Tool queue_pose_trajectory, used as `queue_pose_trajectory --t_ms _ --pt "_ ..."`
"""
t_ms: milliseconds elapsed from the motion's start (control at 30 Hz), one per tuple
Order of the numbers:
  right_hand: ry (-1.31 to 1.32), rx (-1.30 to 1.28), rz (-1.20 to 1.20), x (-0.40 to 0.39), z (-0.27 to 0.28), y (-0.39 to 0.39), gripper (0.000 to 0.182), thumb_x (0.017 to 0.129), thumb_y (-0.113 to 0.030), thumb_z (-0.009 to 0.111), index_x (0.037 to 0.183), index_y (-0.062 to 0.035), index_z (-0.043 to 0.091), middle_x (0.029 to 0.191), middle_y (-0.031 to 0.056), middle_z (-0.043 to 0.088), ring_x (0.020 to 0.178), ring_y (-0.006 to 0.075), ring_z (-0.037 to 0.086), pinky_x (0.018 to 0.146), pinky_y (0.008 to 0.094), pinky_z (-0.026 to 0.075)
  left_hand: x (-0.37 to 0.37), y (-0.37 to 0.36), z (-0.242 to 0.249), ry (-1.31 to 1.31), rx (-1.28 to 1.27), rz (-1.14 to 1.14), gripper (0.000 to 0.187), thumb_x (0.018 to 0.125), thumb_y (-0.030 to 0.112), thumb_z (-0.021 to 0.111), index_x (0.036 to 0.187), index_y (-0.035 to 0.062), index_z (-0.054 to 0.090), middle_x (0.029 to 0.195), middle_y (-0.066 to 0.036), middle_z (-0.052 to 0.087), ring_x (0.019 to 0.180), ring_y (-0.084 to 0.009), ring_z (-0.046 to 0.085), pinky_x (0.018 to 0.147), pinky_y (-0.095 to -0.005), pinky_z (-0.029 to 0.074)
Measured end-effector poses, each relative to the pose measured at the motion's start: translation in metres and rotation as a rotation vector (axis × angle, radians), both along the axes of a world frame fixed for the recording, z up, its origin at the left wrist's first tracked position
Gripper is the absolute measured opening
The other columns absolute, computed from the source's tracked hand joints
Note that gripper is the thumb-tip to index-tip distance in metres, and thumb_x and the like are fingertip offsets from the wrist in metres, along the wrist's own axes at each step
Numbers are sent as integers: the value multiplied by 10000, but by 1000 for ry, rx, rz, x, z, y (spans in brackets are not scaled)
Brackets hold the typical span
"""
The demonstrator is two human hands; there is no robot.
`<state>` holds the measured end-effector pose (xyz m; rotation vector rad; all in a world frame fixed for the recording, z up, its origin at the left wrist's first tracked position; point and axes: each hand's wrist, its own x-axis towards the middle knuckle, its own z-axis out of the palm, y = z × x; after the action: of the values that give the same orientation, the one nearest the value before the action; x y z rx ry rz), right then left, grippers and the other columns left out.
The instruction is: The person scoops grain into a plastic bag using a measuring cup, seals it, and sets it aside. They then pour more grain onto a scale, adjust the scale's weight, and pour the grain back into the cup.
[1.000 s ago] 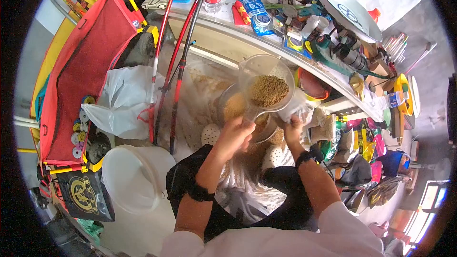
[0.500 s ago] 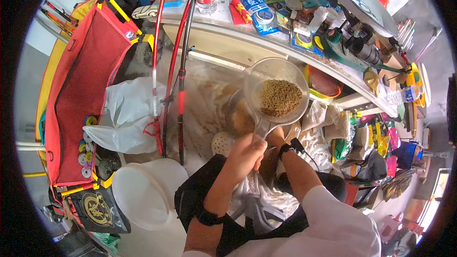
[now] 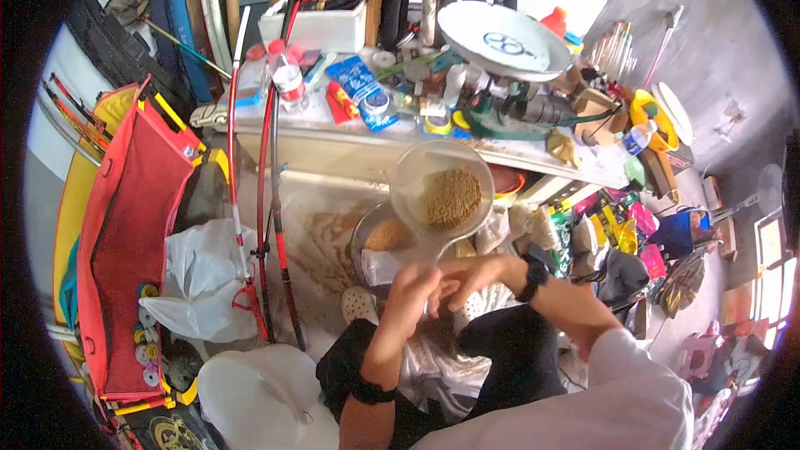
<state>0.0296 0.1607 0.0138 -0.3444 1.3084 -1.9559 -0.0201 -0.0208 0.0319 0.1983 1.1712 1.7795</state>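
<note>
A round strainer [image 3: 408, 200] holds a heap of brown granules [image 3: 452, 198] on its right side. Its handle runs down into my left hand [image 3: 410, 296], whose fingers are closed around it. Beside it, my right hand [image 3: 482, 277] has loosely bent fingers spread apart, the tips close to my left fingers, with nothing seen in them. Below and left of the strainer sits a bowl [image 3: 357, 243] with tan powder [image 3: 388, 235], partly covered by the strainer. A whitish flat piece [image 3: 383, 267] shows at the bowl's near side.
Red and black rods [image 3: 275, 233] stand left of the bowl, by a white plastic bag [image 3: 204, 275] and a white bucket [image 3: 250, 404]. A long red bag [image 3: 137, 250] lies farther left. Ahead is a cluttered table [image 3: 317, 150] with a bottle [image 3: 289, 83] and a white pan [image 3: 504, 42].
The view has tipped up and shows more of the table and wall. My right hand has come from behind the strainer to beside my left hand. The strainer stays held with its granules.
</note>
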Motion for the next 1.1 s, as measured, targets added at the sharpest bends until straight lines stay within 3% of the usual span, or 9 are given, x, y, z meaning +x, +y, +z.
queue_pose_trajectory --t_ms 133,200,267,367,467,533,700,767,1100 --pt "-249 -252 -586 38 48 -16 487 952 -285 483 1307 22 354 941 177 624 729 289 656 671 396 545 24 16 0 46 127 -138 201 912 263 542 937 64 525 641 -2 491 530 -100 478 452 -248 407" --pt "-285 -22 -903 55 43 -28 329 968 -213 438 1130 67 496 912 197 623 545 288 631 437 382 538 37 25 -5 56 139 -176 246 922 254 526 1050 44 524 687 -10 501 540 -107 485 453 -253 410" --pt "-260 -148 -1101 63 62 -37 234 951 -153 459 1049 45 537 959 195 622 647 274 651 524 370 557 47 34 -1 86 191 -177 330 927 260 514 1154 22 488 753 -16 507 541 -113 479 475 -251 418" --pt "-160 -247 -1305 73 67 -24 144 861 -100 549 987 -32 543 1050 202 618 979 323 597 866 443 489 42 35 2 96 251 -366 349 955 258 466 1198 6 465 907 -50 561 728 -141 555 621 -270 483" --pt "-134 -291 -1378 89 111 19 233 849 -174 535 1031 -30 511 920 110 627 889 272 622 766 390 518 46 36 11 -36 320 -444 345 978 266 430 1165 -16 494 995 -76 585 922 -157 586 713 -281 512" --pt "-99 -241 -1431 100 135 54 235 821 -146 541 1038 -65 503 714 21 503 632 181 555 617 357 522 45 40 3 303 248 -425 352 954 287 481 1150 -1 534 923 -80 611 838 -147 596 705 -295 507" --pt "47 69 -1591 94 212 115 126 854 -173 577 920 -79 526 605 -47 426 468 71 415 419 220 373 49 44 -10 986 -168 -471 292 865 201 565 1105 36 577 919 -157 646 857 -286 631 762 -390 491" --pt "-30 -51 -1573 80 243 146 101 904 -172 549 832 -109 516 563 -69 407 419 32 375 355 168 346 50 45 -12 1210 -234 -422 289 839 172 576 1098 44 580 924 -182 647 870 -335 627 773 -419 485" --pt "129 975 -1258 3 286 245 184 877 -188 544 783 -32 568 557 -14 459 428 85 425 377 246 371 47 45 -24 1352 -471 -660 253 831 209 552 1035 66 590 940 -185 644 884 -359 618 767 -458 481"
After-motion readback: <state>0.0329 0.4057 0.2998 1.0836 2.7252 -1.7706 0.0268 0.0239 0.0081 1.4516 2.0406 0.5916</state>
